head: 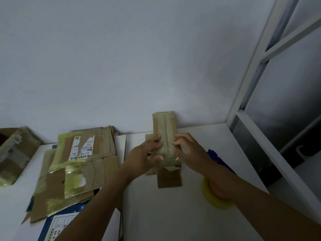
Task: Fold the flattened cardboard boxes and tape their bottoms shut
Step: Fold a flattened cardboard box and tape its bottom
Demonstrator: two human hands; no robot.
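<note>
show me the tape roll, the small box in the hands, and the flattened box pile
tape roll (pixel 213 197), head view, on its yellowish rim
small box (pixel 162 126), head view, on its taped upper face
flattened box pile (pixel 81 164), head view, on the top sheet's taped middle

Dim light falls on a plain pale wall (pixel 121 58) behind the white tabletop (pixel 173 206); a white-framed window (pixel 257 66) stands to the right.
</note>
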